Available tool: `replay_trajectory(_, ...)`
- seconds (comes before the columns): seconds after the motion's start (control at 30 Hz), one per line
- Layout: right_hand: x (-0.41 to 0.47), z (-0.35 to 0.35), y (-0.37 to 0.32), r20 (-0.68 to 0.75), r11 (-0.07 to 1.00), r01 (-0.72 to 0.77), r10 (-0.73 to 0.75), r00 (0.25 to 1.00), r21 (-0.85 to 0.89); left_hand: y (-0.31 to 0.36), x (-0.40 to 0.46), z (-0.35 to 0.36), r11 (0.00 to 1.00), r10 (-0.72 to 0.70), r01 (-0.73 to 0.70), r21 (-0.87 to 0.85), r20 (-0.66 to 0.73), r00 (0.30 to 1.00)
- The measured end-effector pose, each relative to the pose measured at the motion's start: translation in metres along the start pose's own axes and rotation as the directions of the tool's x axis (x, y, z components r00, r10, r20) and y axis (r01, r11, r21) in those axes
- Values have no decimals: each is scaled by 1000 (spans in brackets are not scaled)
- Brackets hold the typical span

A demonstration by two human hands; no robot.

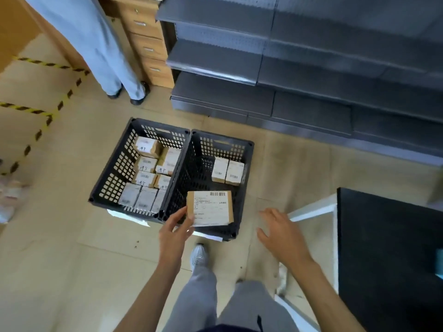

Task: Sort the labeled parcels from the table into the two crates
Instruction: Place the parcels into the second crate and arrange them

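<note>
Two black perforated crates sit side by side on the floor at about 12 o'clock from your feet, their inner walls touching. The left crate [112, 180] is nearly full: brown parcels with white labels lie packed in rows across its bottom, several marked with handwritten characters [146, 168]. The right crate [247, 164] holds far less: two labeled parcels [227, 173] stand together against its far right wall, at about 1 o'clock inside it, and the rest of its dark floor shows bare.

Your left hand [173, 232] holds a brown parcel [210, 208] over the near end of the right crate. The thumb and fingers [185, 227] pinch its lower left corner, label facing up, barcode at the top edge. The parcel is roughly level and hangs above the crate's near rim; whether it touches the rim you cannot tell.

Your right hand [279, 232] hovers at about 3 o'clock from the parcel, well apart from it, fingers spread wide and relaxed, holding nothing and touching nothing.

The black desk [388, 248] lies at your 3 o'clock, with its white frame edge just beside your right hand. Dark metal shelving [311, 75] runs along the wall at 1 o'clock beyond the crates. At 11 o'clock another person's legs [105, 51] in light trousers stand by a wooden drawer unit [148, 41], near yellow-and-black floor tape [40, 130].
</note>
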State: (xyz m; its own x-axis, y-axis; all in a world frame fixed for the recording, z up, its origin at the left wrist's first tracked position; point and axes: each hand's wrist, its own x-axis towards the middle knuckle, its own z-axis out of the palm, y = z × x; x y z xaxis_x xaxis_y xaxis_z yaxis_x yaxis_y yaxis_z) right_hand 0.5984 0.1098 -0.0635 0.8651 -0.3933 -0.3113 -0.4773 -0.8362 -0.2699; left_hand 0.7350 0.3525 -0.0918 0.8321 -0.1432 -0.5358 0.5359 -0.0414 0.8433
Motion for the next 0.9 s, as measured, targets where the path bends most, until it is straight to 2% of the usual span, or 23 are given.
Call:
replay_trajectory(0.13,24,8,-6,38,994,-93,91,995,55,0,52,8,996,-62,56,70,77,995)
replay_trajectory(0.33,80,30,-1,134,982,-174,164,977,66,-30,130,39,981,-123,103,163,116,986)
replay_trajectory(0.57,172,101,42,186,982,-153,130,974,115,-121,235,74,965,-165,135,227,120,979)
replay_trajectory(0.73,219,153,75,309,988,-140,115,944,60,-182,296,93,956,-164,130,262,110,980)
replay_trajectory(0.9,238,185,91,361,997,-80,68,930,20,-230,342,107,941,-186,140,308,125,975)
